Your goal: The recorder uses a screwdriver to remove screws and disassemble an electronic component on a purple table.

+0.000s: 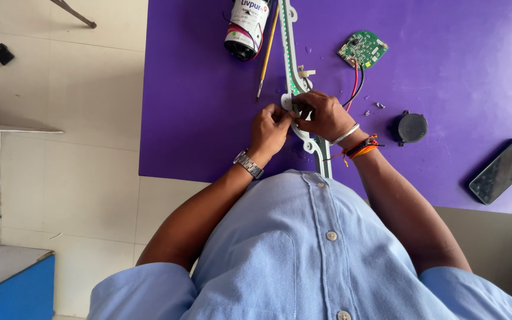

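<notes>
A long white curved plastic frame (287,41) with a green LED strip along it lies on the purple mat (208,118), running from the far edge toward my chest. Both hands meet at its middle. My left hand (269,127), with a metal watch on the wrist, pinches the frame's edge with its fingertips. My right hand (322,115), wearing a bangle and coloured threads, is closed over the frame from the right. The spot under my fingers is hidden. Red and black wires (355,83) run from under my right hand to a round green circuit board (362,48).
A black cylinder with a white label (245,26) and a thin yellow tool (268,50) lie at the far left of the frame. A small white clip (306,73) sits beside it. A black round part (410,127) and a dark phone (503,170) lie to the right. Tiled floor shows at the left.
</notes>
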